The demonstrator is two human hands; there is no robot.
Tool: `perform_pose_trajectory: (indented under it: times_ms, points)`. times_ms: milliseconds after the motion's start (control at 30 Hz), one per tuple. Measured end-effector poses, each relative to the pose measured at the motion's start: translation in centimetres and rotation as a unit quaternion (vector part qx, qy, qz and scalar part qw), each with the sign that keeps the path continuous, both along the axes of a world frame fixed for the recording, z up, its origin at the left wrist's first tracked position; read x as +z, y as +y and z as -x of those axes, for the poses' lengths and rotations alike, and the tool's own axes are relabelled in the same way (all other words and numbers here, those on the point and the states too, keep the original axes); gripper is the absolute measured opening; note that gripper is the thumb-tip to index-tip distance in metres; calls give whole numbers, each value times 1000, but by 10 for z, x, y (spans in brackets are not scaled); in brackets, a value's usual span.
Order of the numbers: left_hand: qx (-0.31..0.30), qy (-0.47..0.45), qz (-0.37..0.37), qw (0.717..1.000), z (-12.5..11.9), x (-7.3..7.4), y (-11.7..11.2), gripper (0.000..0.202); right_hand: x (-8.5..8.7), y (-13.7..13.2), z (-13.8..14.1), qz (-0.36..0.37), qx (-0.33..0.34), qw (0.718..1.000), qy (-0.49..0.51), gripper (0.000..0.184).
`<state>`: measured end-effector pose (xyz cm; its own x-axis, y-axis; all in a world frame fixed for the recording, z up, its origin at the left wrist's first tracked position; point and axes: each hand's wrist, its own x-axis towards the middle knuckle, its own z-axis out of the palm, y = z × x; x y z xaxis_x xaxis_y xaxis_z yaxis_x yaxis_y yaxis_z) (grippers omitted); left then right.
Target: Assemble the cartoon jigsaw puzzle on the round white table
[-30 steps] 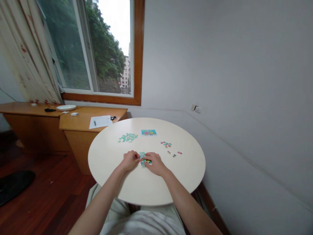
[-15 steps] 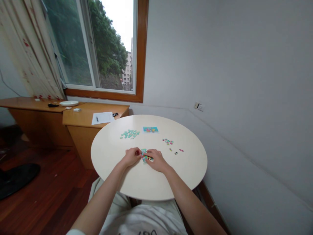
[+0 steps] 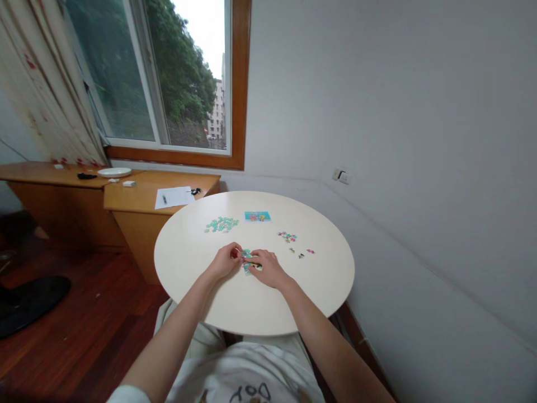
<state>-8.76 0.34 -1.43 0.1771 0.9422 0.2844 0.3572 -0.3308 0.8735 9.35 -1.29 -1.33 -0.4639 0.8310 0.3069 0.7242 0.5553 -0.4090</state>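
Note:
Both my hands rest near the middle of a round cream table (image 3: 210, 302). My left hand (image 3: 224, 262) has its fingers curled and pinches at the left edge of a small joined patch of puzzle pieces (image 3: 247, 259). My right hand (image 3: 266, 267) lies over the patch's right side, fingertips pressed on it. A heap of teal pieces (image 3: 221, 224) lies beyond my left hand. A small reference picture (image 3: 257, 216) lies further back. Pink and green pieces (image 3: 287, 237) and a few loose ones (image 3: 305, 253) lie to the right.
A wooden cabinet (image 3: 138, 210) stands behind the table on the left, with a sheet of paper (image 3: 173, 197) and a white plate (image 3: 114, 172). Window and curtain lie behind. A grey wall runs along the right. A dark object (image 3: 29, 302) lies on the wood floor.
My hands stay on the joined puzzle patch with only slight finger shifts. The camera view has drifted a little, so the table sits marginally higher in the picture.

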Motion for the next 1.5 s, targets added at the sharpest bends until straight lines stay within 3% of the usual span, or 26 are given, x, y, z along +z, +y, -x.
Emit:
perform_pose_trajectory:
  times_ms: [367, 600, 900, 1500]
  points:
    - [-11, -141, 40, 989, -3, 9, -2, 28, 2, 0, 0, -38, -3, 997, 63, 26]
    - [-57, -160, 74, 983, -5, 13, -6, 25, 2, 2, 1, -85, 5, 990, 112, 13]
    - [-55, -180, 90, 978, -5, 14, -6, 27, 4, 1, 3, -96, 3, 987, 130, 4]
    - [-45, -197, 98, 974, -5, 17, -6, 30, 0, 4, 3, -106, 15, 982, 154, 7]
